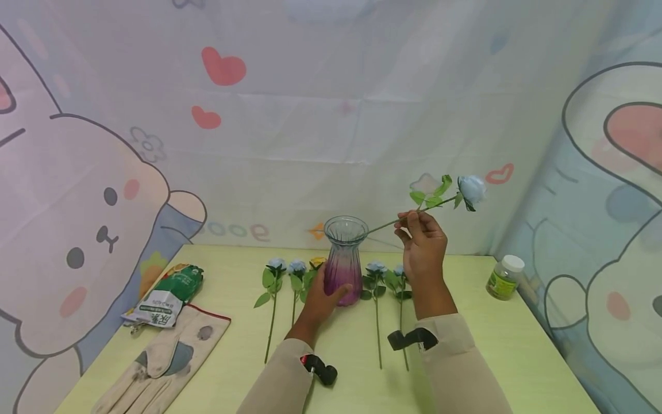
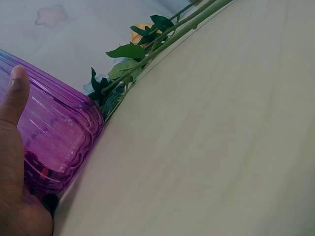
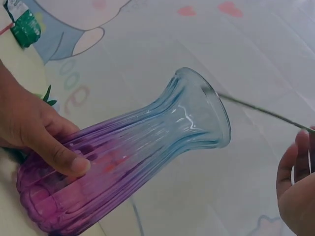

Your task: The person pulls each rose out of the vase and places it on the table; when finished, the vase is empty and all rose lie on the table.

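A ribbed glass vase (image 1: 343,261), blue at its flared mouth and purple at its base, stands on the table. My left hand (image 1: 320,299) grips its lower part, with the thumb across the purple glass (image 2: 59,128) in the left wrist view. To the right, my right hand (image 1: 426,250) pinches the stem of a pale blue artificial rose (image 1: 472,190). That stem slants down leftward, its tip just inside the vase mouth (image 3: 216,105). Its bloom and green leaves (image 1: 434,198) are up beyond my fingers.
Several blue roses (image 1: 377,268) and a yellow rose (image 1: 317,262) lie on the table (image 1: 465,345) either side of the vase. A green-and-white packet (image 1: 173,293) and a work glove (image 1: 170,359) are at left. A white-capped jar (image 1: 504,278) stands at right.
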`<state>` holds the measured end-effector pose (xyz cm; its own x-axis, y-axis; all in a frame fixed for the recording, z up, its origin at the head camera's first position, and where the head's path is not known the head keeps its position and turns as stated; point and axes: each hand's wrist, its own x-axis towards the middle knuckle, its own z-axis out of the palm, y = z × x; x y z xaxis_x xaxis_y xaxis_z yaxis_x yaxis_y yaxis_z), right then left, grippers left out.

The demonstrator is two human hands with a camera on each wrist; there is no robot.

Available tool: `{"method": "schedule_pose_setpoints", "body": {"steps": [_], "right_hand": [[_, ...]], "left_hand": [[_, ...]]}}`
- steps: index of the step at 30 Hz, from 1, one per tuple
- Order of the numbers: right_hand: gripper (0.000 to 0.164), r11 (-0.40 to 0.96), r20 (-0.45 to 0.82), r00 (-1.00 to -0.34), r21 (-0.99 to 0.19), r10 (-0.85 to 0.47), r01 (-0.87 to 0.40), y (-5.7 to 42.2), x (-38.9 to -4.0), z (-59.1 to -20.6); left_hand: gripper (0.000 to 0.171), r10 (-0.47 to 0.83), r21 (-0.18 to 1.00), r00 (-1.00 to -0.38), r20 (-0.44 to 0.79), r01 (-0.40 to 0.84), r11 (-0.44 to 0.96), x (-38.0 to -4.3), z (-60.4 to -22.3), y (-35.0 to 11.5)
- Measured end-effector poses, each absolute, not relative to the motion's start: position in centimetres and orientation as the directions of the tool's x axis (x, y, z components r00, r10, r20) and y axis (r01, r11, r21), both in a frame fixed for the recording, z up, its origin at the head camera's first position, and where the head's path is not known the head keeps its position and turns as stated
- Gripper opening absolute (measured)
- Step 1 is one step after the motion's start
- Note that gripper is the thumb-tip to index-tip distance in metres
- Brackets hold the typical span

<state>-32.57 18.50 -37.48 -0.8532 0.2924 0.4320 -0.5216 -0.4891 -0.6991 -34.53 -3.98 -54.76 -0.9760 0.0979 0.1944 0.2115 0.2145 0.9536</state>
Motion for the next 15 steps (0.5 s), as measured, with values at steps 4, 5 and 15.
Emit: {"method": "schedule_pose_setpoints", "body": {"steps": [4,5,15], "right_hand": [[0.013,-0.498,0.457,-0.851,-0.692,0.259,-0.523,18.8,-32.4,-37.6],[0.013,-0.497,0.459,-0.851,-0.693,0.254,-0.522,18.9,-32.4,-37.7],[0.009,-0.525,0.371,-0.88,-0.707,0.296,-0.474,19.8,-31.8,-38.5]], "left_hand": [[0.114,0.101,0.952,-0.975,0.196,0.214,0.218,-34.6,-54.8,-4.0],[0.114,0.101,0.953,-0.975,0.196,0.214,0.217,-34.6,-54.8,-4.0],[0.114,0.099,0.952,-0.975,0.196,0.214,0.217,-34.8,-55.0,-4.0]]}}
